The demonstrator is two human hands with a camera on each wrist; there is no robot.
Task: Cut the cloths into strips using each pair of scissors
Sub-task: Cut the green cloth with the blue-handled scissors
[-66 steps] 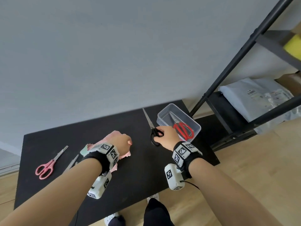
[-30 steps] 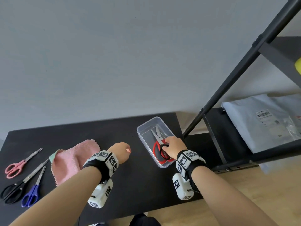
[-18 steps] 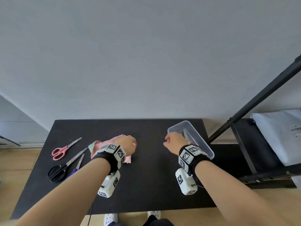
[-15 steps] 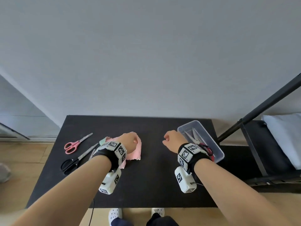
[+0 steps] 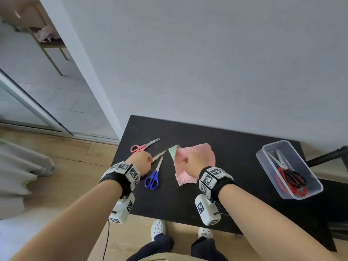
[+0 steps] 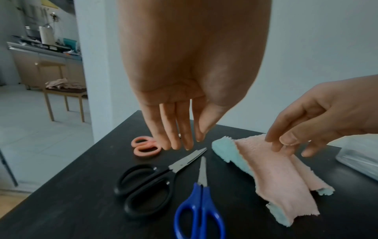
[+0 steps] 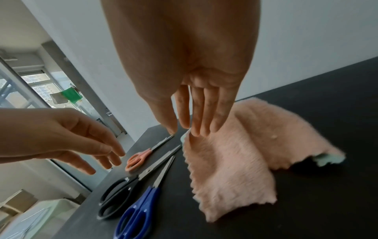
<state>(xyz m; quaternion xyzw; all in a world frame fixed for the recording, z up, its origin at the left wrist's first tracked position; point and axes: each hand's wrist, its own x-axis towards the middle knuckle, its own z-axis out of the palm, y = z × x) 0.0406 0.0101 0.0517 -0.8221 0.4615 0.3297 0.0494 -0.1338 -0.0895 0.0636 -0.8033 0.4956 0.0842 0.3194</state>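
A pink cloth [image 5: 199,153] lies on a green cloth [image 5: 172,151] in the middle of the black table [image 5: 178,202]. My right hand [image 5: 190,159] hangs over it with straight fingers, and its fingertips [image 7: 195,133] touch the cloth's raised left edge. Left of the cloths lie pink scissors [image 5: 141,146], black scissors [image 6: 151,182] and blue scissors [image 5: 153,178]. My left hand [image 6: 184,142] hovers open just above the black scissors' blades and holds nothing.
A clear plastic box [image 5: 260,157] at the table's right end holds red-handled and black-handled scissors [image 5: 293,179]. The table's left edge is close to the pink scissors, with wooden floor and a doorway beyond. A wall runs behind the table.
My right hand put the black-handled scissors in the box, let go and moved left to the pink cloth. My left hand left the cloth and moved over the scissors on the left.
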